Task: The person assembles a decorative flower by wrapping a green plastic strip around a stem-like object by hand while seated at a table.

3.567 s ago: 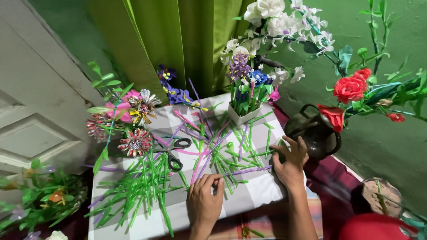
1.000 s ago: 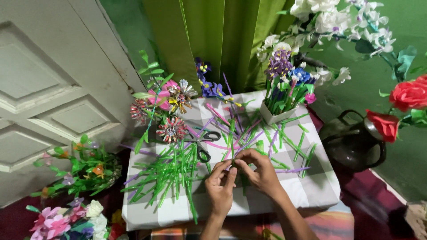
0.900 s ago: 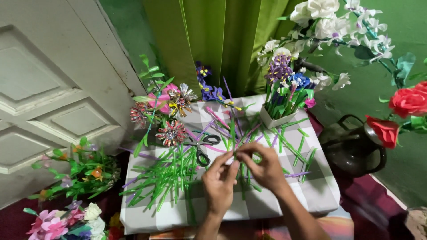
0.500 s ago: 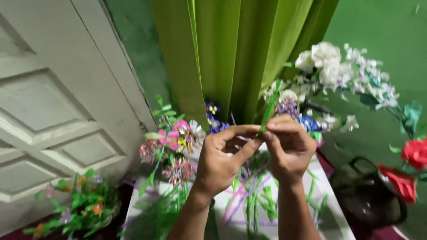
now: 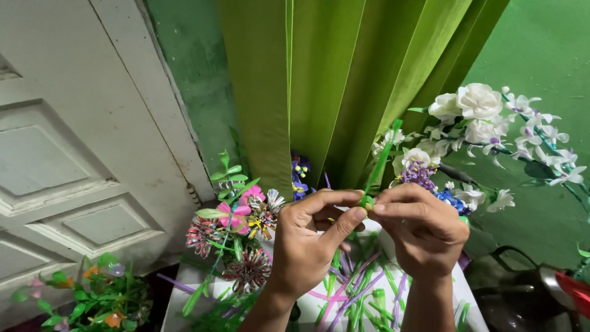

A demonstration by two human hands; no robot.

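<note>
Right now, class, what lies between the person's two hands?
In the head view, a green straw strip stands pinched between the left hand and right hand, fingertips nearly touching.

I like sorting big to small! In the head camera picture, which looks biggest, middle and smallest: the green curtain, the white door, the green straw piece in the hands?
1. White door and green curtain: both huge and cropped, too close to rank.
2. Green straw piece: smallest, though nearest the camera.

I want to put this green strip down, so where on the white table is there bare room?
Little shows. The table is bare only at its left edge, below the pink flowers. Between the left hand and right hand, holding the green strip, loose strips crowd it. The right side is hidden.
</note>
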